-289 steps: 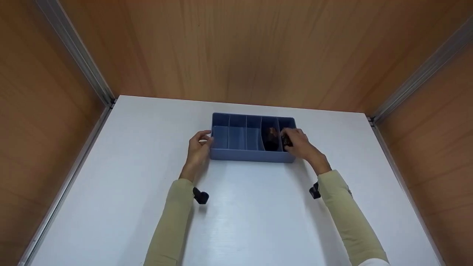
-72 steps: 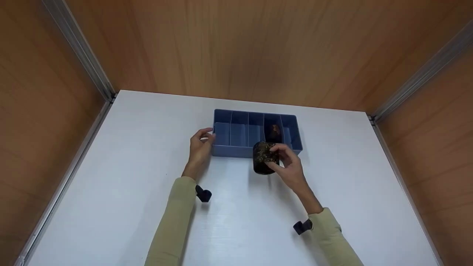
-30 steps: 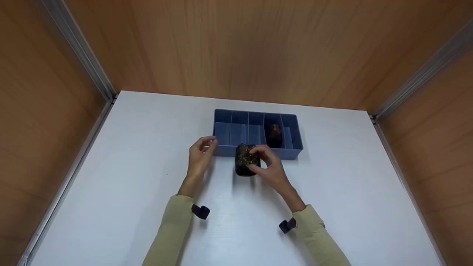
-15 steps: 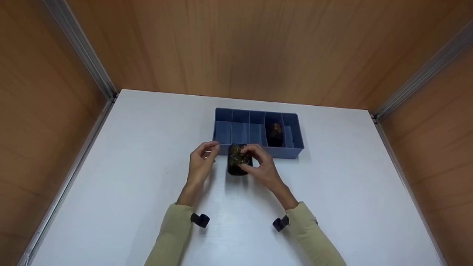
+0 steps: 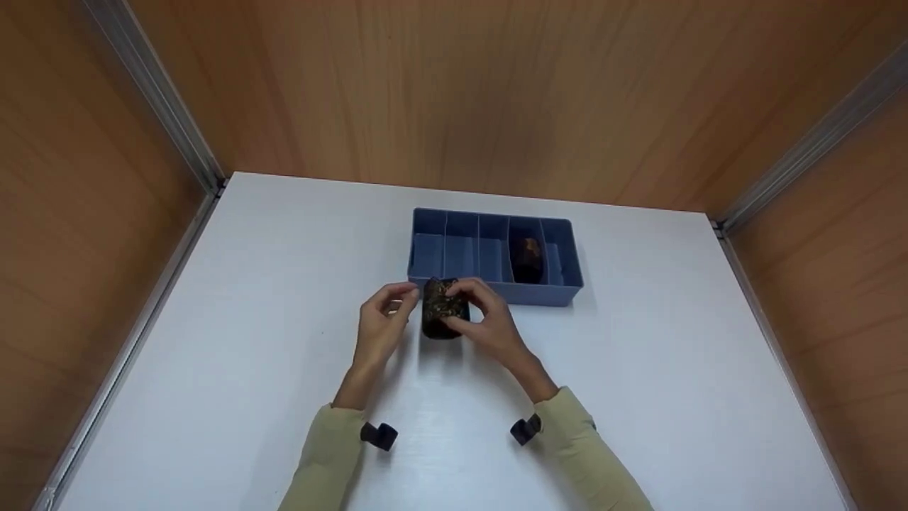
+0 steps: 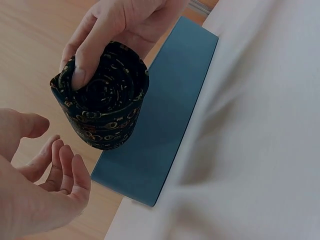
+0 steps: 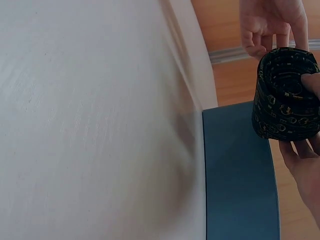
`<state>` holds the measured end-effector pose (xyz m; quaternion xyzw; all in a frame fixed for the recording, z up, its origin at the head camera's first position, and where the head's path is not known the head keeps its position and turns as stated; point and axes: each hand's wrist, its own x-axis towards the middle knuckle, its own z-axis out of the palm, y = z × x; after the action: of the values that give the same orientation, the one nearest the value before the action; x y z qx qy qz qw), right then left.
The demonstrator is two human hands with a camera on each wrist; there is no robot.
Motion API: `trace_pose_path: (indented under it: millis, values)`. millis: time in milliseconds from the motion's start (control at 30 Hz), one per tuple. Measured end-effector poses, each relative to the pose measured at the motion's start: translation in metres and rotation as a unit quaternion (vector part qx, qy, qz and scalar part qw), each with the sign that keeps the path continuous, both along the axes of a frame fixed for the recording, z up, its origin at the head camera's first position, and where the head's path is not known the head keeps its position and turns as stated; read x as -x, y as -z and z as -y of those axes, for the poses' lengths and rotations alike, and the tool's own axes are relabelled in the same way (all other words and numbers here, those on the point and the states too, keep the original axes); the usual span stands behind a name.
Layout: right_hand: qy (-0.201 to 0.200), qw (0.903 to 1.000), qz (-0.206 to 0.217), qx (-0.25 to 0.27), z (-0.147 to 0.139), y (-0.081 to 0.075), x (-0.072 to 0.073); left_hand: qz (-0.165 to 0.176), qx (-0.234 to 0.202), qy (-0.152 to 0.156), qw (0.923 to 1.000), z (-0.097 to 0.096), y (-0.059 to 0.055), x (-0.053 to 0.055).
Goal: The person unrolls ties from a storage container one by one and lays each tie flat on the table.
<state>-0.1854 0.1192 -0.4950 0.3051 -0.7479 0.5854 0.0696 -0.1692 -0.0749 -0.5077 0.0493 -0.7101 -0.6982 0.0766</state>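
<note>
Over the white table (image 5: 284, 298), the left hand (image 5: 380, 325) hung with fingers loosely curved, holding nothing, just beside a dark patterned cloth roll (image 5: 435, 306). Next to the right, the right hand (image 5: 492, 323) pinched that roll, thumb inside its coil, fingers outside. Beyond stood a blue five-compartment tray (image 5: 543, 294), a dark brown bundle (image 5: 527, 264) in its fourth compartment from the left.

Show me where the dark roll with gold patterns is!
In the head view, the dark roll is in the right hand, at the near side of the blue tray, toward its left end, with the left hand beside it.
</note>
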Motion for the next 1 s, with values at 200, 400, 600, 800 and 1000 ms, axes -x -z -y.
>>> trace_pose_path:
  millis: [200,400,600,800,1000]
  values:
    - [-0.006,1.0,0.005,-0.003,0.009,0.002,0.001,0.01,0.014,-0.009,0.9998,0.005,0.008,-0.002]
    - [-0.001,0.9996,0.016,-0.023,0.018,0.027,0.013,0.009,0.015,-0.008,0.9998,0.012,0.011,-0.008]
    - [-0.02,0.9995,0.015,-0.018,0.026,0.039,0.018,0.015,0.018,-0.004,0.9997,0.019,0.013,-0.015]
    - [-0.035,0.9992,0.007,-0.017,0.034,0.042,0.02,0.016,0.024,-0.004,0.9996,0.025,0.016,-0.02]
    - [-0.041,0.9989,-0.001,-0.023,0.043,0.043,0.021,0.006,0.026,-0.01,0.9996,0.032,0.018,-0.024]
